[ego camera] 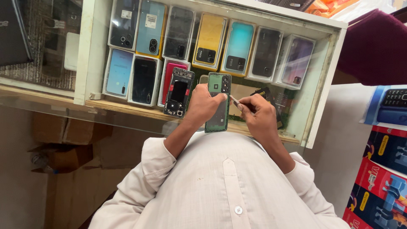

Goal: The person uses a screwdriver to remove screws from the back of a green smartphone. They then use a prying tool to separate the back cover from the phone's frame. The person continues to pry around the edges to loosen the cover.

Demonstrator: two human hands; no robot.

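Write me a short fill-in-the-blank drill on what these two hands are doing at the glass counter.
1. The left hand holds a ____ phone back cover.
2. The right hand pinches a thin tool whose tip meets the cover near its ____ cutouts.
3. An opened phone frame lies on the glass counter to the ____ of the cover.

Missing words: green; camera; left

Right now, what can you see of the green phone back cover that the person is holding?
The green back cover is a thin, glossy, plastic-looking panel with a dark camera cutout block at its top corner. It stands roughly upright above the glass counter. The left hand grips its left edge; the right hand brings a slim tool to its right edge.
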